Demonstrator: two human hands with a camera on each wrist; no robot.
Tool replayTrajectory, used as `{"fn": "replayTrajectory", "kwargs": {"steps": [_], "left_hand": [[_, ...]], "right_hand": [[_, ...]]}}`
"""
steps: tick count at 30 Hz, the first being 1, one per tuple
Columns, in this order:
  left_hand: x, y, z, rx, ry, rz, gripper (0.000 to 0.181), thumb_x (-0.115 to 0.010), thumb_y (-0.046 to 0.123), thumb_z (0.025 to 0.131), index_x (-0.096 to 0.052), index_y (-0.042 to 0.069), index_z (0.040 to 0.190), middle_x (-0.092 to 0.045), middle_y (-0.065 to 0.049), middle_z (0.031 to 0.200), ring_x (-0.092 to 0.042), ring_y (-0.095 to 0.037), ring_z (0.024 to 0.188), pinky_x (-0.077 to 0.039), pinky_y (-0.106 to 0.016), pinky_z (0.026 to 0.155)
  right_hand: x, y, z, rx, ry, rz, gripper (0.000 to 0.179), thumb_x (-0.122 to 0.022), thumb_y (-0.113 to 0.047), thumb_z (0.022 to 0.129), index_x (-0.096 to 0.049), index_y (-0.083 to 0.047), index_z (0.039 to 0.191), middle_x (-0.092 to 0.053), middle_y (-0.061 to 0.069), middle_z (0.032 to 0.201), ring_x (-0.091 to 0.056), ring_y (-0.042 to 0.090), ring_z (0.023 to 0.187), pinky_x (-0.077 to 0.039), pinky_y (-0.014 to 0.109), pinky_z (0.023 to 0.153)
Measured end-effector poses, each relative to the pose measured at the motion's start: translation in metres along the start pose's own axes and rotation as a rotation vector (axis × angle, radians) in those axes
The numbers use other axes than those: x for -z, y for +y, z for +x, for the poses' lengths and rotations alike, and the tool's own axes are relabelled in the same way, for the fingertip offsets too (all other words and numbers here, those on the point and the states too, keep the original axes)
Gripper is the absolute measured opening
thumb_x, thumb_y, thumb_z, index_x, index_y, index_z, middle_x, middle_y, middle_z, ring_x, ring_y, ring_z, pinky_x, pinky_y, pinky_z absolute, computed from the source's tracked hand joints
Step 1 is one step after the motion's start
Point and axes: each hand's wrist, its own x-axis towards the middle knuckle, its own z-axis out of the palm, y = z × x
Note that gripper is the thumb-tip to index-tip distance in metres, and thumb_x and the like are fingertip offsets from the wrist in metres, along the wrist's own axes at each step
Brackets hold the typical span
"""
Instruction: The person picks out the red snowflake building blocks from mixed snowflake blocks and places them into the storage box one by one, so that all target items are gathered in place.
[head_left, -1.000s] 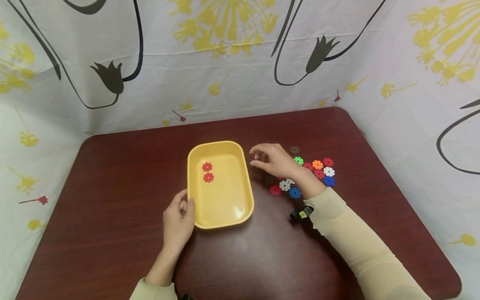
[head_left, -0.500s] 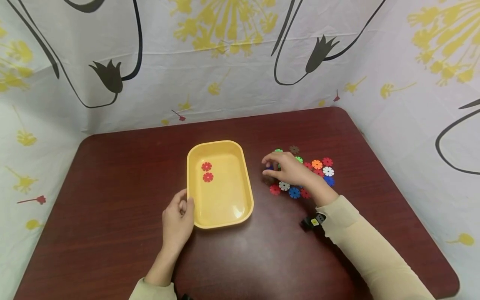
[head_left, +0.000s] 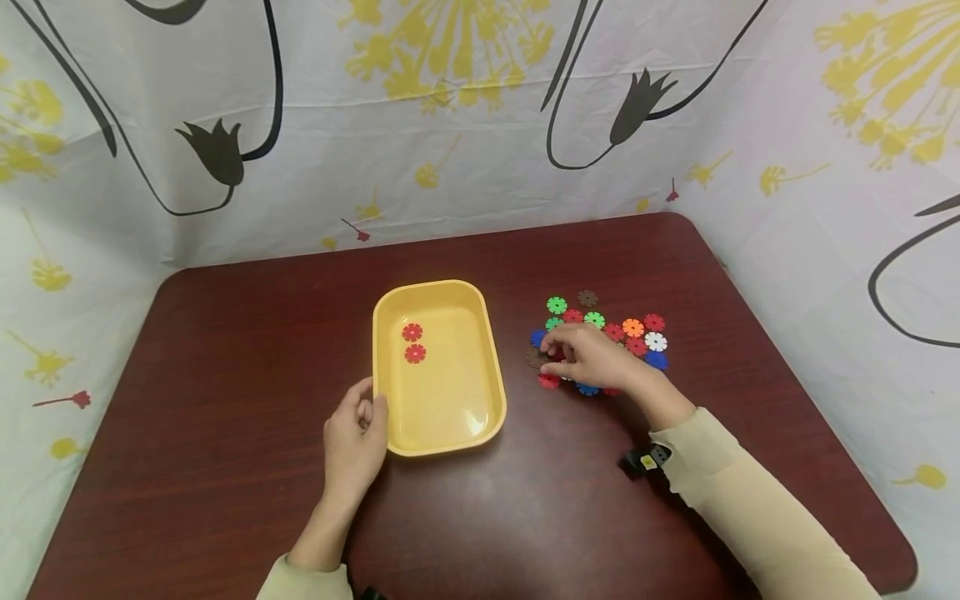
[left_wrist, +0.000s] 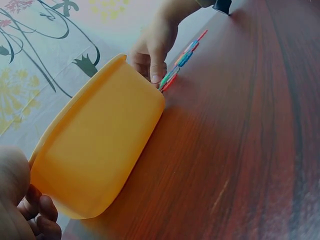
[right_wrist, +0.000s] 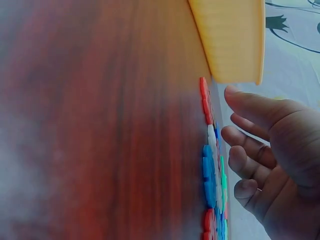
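A yellow plastic tray (head_left: pixel 442 396) stands on the dark red table, with two red notched discs (head_left: pixel 415 354) lying inside near its left wall. My left hand (head_left: pixel 356 446) holds the tray's left rim between thumb and curled fingers. To the right of the tray spreads a loose group of snowflake-like discs in red, green (head_left: pixel 557 306), blue, white (head_left: pixel 656 342), orange (head_left: pixel 633 327) and brown. My right hand (head_left: pixel 596 358) hovers over the near left part of that group, thumb and fingers apart, covering some discs. In the right wrist view, nothing shows between its fingertips.
A brown disc (head_left: pixel 587 297) lies at the far edge of the group. Behind the table (head_left: pixel 247 375) hangs a white cloth (head_left: pixel 315 167) with flower prints, which also runs along both sides. A black wrist strap (head_left: pixel 641 461) sits at the right cuff.
My right hand has moved from beside the tray's right rim, rightward and toward me, over the discs. Green and blue discs it covered now show. The left hand and tray stay put.
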Motion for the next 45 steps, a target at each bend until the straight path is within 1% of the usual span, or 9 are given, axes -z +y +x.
{"fn": "replayTrajectory", "kwargs": {"steps": [7,12,20,26,31,37,40,42,45], "left_hand": [[0.0,0.001,0.0,0.003,-0.002,0.0,0.033,-0.059,0.01,0.1,-0.063,-0.002,0.13,-0.034,0.004,0.055,-0.029,-0.008,0.048,-0.03,-0.025,0.052],[0.001,0.001,0.0,0.005,-0.008,0.001,0.033,-0.058,0.01,0.1,-0.062,-0.002,0.131,-0.034,0.004,0.055,-0.029,-0.008,0.048,-0.03,-0.025,0.052],[0.0,0.0,0.0,0.009,-0.005,0.006,0.033,-0.058,0.01,0.1,-0.062,-0.002,0.131,-0.034,0.003,0.055,-0.029,-0.008,0.048,-0.03,-0.025,0.052],[0.0,0.0,0.0,0.008,-0.005,-0.007,0.034,-0.059,0.01,0.1,-0.062,-0.002,0.131,-0.033,0.003,0.055,-0.029,-0.008,0.048,-0.029,-0.025,0.052],[0.001,0.0,0.001,0.001,-0.004,-0.009,0.033,-0.059,0.01,0.1,-0.063,-0.001,0.131,-0.033,0.003,0.055,-0.028,-0.008,0.047,-0.029,-0.025,0.052],[0.0,0.001,0.002,-0.008,0.0,0.003,0.032,-0.06,0.01,0.1,-0.065,0.001,0.13,-0.034,0.003,0.055,-0.029,-0.008,0.047,-0.029,-0.025,0.052],[0.0,0.001,0.003,-0.015,0.004,0.005,0.031,-0.059,0.009,0.099,-0.066,0.0,0.129,-0.035,0.002,0.055,-0.029,-0.007,0.047,-0.029,-0.025,0.052],[0.0,0.001,0.003,-0.019,0.008,0.007,0.031,-0.059,0.008,0.099,-0.066,-0.001,0.128,-0.035,0.002,0.056,-0.029,-0.006,0.047,-0.029,-0.026,0.052],[0.0,0.002,0.003,-0.024,0.015,0.02,0.03,-0.059,0.007,0.099,-0.066,-0.001,0.127,-0.034,0.002,0.056,-0.028,-0.005,0.047,-0.029,-0.026,0.052]], "right_hand": [[-0.001,0.0,-0.006,-0.015,-0.031,0.005,0.024,-0.085,-0.03,0.084,-0.071,-0.013,0.095,-0.062,-0.004,0.083,-0.052,0.01,0.067,-0.048,0.028,0.061],[0.0,-0.002,-0.008,-0.033,-0.093,0.003,0.03,-0.087,-0.032,0.08,-0.072,-0.012,0.096,-0.062,-0.003,0.084,-0.054,0.013,0.074,-0.049,0.029,0.065],[0.0,-0.009,-0.007,-0.084,-0.162,0.001,0.03,-0.086,-0.03,0.082,-0.068,-0.014,0.099,-0.058,-0.002,0.092,-0.052,0.016,0.082,-0.049,0.033,0.071],[-0.001,-0.009,-0.004,-0.047,-0.158,0.037,0.03,-0.087,-0.022,0.081,-0.061,-0.017,0.096,-0.057,-0.004,0.094,-0.054,0.016,0.086,-0.05,0.034,0.075],[0.0,-0.008,-0.002,-0.013,-0.177,0.071,0.031,-0.087,-0.021,0.081,-0.068,-0.014,0.105,-0.064,-0.008,0.094,-0.057,0.013,0.085,-0.051,0.031,0.071],[0.005,-0.011,-0.003,-0.011,-0.209,0.084,0.041,-0.088,-0.022,0.079,-0.071,-0.009,0.114,-0.067,-0.003,0.098,-0.052,0.016,0.075,-0.048,0.028,0.061],[0.005,-0.013,-0.003,0.0,-0.208,0.063,0.039,-0.087,-0.022,0.081,-0.073,-0.008,0.114,-0.069,-0.002,0.1,-0.052,0.016,0.074,-0.049,0.029,0.063],[0.004,-0.013,-0.003,0.004,-0.199,0.054,0.037,-0.087,-0.023,0.081,-0.074,-0.008,0.113,-0.07,-0.002,0.102,-0.054,0.015,0.078,-0.051,0.029,0.068],[0.002,-0.012,-0.002,0.002,-0.164,0.064,0.033,-0.087,-0.024,0.082,-0.073,-0.01,0.108,-0.069,-0.004,0.098,-0.056,0.015,0.08,-0.052,0.03,0.07]]}}
